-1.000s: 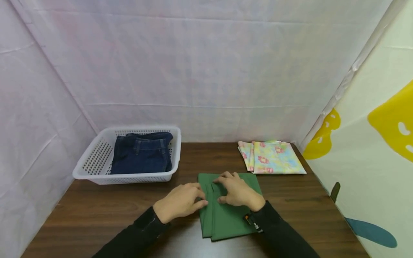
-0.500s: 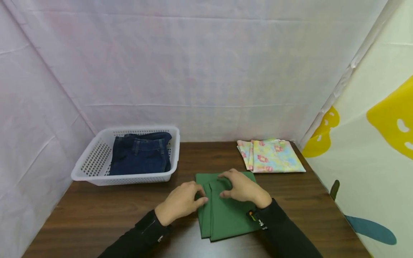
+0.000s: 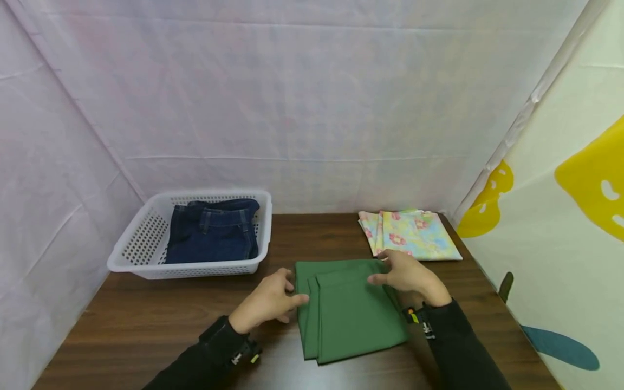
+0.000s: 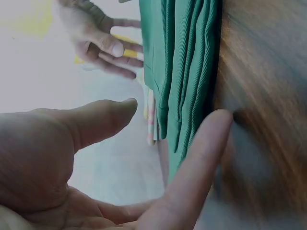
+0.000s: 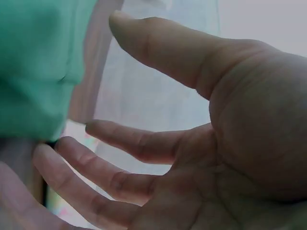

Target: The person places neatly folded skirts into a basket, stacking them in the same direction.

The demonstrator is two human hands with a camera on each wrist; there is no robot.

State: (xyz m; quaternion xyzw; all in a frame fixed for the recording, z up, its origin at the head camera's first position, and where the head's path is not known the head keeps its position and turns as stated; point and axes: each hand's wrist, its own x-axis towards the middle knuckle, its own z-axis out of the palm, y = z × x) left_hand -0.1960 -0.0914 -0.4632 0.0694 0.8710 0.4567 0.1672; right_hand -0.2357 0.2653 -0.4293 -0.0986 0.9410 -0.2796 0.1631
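A folded green cloth (image 3: 358, 311) lies flat on the table, its stacked layers showing along the near side in the left wrist view. At its left edge is my left hand (image 3: 267, 303), thumb and fingers spread apart. In the left wrist view, one fingertip (image 4: 218, 120) reaches down to the tabletop beside the bottom layer. My right hand (image 3: 411, 276) is at the cloth's upper right edge, with extended fingers and the thumb over the top. The right wrist view shows that palm holding nothing, its fingertips close to the cloth's side; contact is hard to tell.
Back left on the wooden table (image 3: 161, 319) stands a white perforated basket (image 3: 131, 260) with folded dark blue jeans (image 3: 212, 238) inside. A folded floral cloth (image 3: 419, 235) lies at the back right, just behind my right hand. White fabric walls (image 3: 312, 108) enclose the table.
My right hand has moved right, from the middle of the green cloth to its right edge. The left hand has shifted slightly left and its fingers have spread. The cloth lies in place.
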